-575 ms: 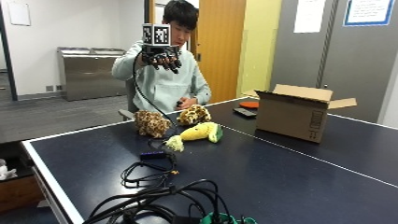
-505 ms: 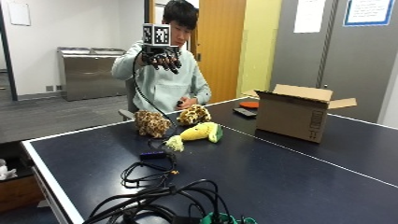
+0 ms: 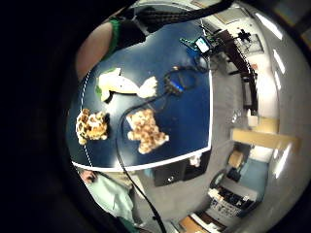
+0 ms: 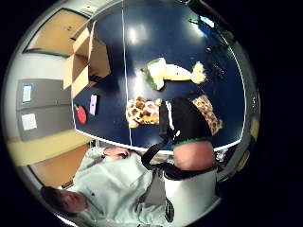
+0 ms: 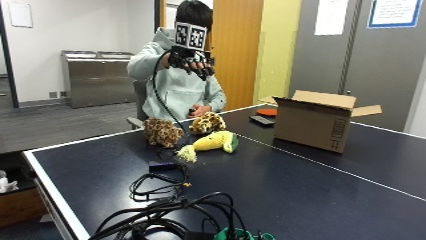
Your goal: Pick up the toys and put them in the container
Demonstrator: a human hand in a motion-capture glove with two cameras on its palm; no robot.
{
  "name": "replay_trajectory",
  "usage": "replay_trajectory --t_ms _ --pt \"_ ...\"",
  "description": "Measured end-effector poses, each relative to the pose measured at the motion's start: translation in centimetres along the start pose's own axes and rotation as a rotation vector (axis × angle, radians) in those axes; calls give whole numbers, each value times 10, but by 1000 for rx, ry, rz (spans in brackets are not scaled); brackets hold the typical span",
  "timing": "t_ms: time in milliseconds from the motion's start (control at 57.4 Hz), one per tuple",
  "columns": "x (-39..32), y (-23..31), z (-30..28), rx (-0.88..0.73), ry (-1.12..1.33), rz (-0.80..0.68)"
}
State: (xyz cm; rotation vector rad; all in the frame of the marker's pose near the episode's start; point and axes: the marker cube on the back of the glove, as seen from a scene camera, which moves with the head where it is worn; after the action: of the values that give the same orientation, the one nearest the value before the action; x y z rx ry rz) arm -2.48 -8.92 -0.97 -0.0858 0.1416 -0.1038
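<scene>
A dark blue table (image 5: 279,190) carries three plush toys (image 5: 193,134) at its far left, an open cardboard box (image 5: 314,121) on the right, and black cables (image 5: 166,205) near the front.

Your gloved right hand (image 5: 191,61) has barely shifted over the last moment; it stays raised in front of your face, fingers hanging loosely curled, holding nothing. It remains well above the toys.

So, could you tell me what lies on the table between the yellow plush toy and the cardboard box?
Only bare blue table, crossed by its white line, lies between the yellow plush toy and the cardboard box, per the outside view.
</scene>
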Motion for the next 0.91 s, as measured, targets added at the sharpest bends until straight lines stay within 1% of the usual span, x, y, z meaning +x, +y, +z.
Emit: replay_trajectory --t_ms 35,157,279,331,453,522,609,766,906 --pt "-20 2 9 10 -30 -7" --pt "-38 -45 46 25 -106 -41" --pt "-60 -80 102 14 -196 -37" --pt "-63 -94 126 -23 -205 -26" --pt "-54 -122 170 -183 -169 22" --pt "-61 -119 194 -222 -141 40" --pt "-70 -112 218 -227 -119 58" --pt "-53 -127 220 -159 -118 59" --pt "-67 -118 225 -181 -139 41"
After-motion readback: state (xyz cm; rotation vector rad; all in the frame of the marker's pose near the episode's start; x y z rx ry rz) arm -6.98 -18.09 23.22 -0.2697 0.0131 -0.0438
